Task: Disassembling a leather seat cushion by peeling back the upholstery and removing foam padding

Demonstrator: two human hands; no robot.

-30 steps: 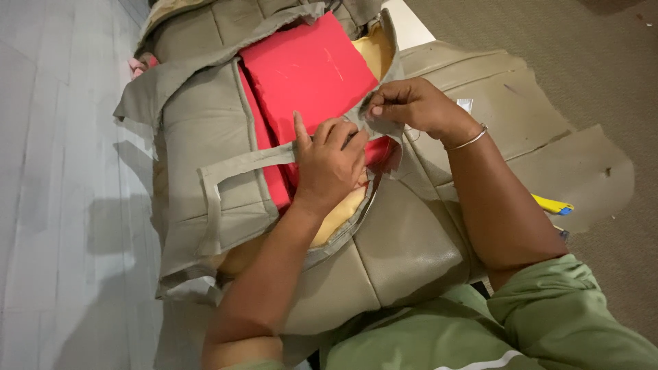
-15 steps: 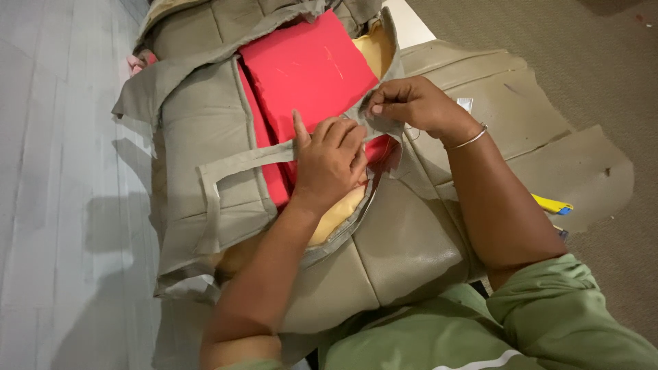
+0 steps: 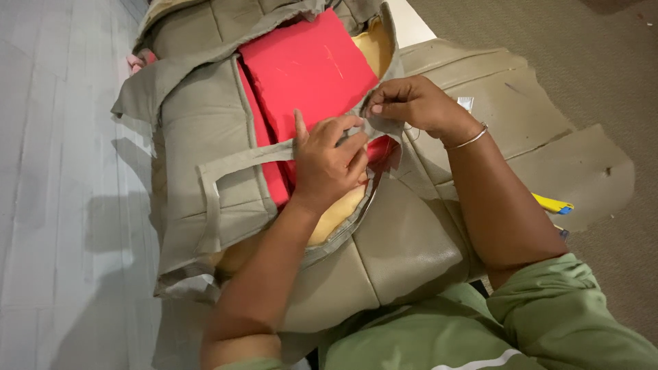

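Note:
A grey-beige upholstered seat cover (image 3: 205, 130) lies in front of me over yellow foam (image 3: 336, 216), with a red fabric panel (image 3: 308, 68) showing through its open middle. My left hand (image 3: 327, 164) presses on the red panel's lower edge and pinches a grey strap (image 3: 240, 159) that runs left in a loop. My right hand (image 3: 411, 104), a thin bangle on its wrist, pinches the cover's torn edge right beside the left fingers. A thin thread hangs near the right wrist.
A flat piece of grey-beige material (image 3: 548, 151) spreads over brown carpet (image 3: 582, 55) on the right. A yellow and blue tool (image 3: 552, 203) pokes out behind my right forearm. Pale floorboards (image 3: 62, 171) run along the left. My green sleeve (image 3: 548, 322) fills the bottom.
Both hands stay at the same spot on the cover's edge; only the fingers shift slightly.

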